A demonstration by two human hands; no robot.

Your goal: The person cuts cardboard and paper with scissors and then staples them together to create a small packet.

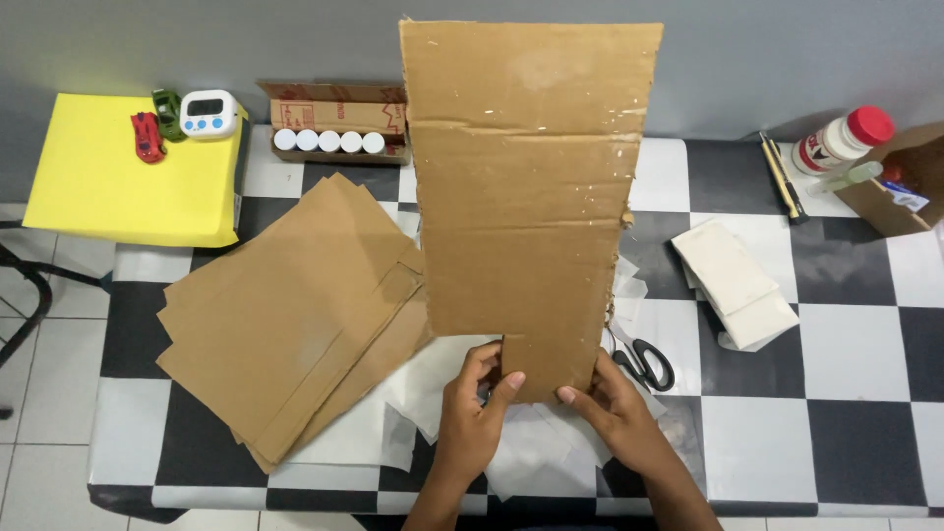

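Both hands pinch the bottom edge of the tall cardboard sheet (pixel 526 187): left hand (pixel 477 418) at its lower left corner, right hand (pixel 615 413) at its lower right. Its long axis runs straight away from the person, above the checkered table (pixel 846 413).

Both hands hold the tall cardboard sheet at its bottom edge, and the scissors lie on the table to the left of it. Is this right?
Not quite. The head view shows the scissors lying to the right of the cardboard sheet, beside the right hand. The rest holds: the left hand and right hand hold the sheet at its bottom edge.
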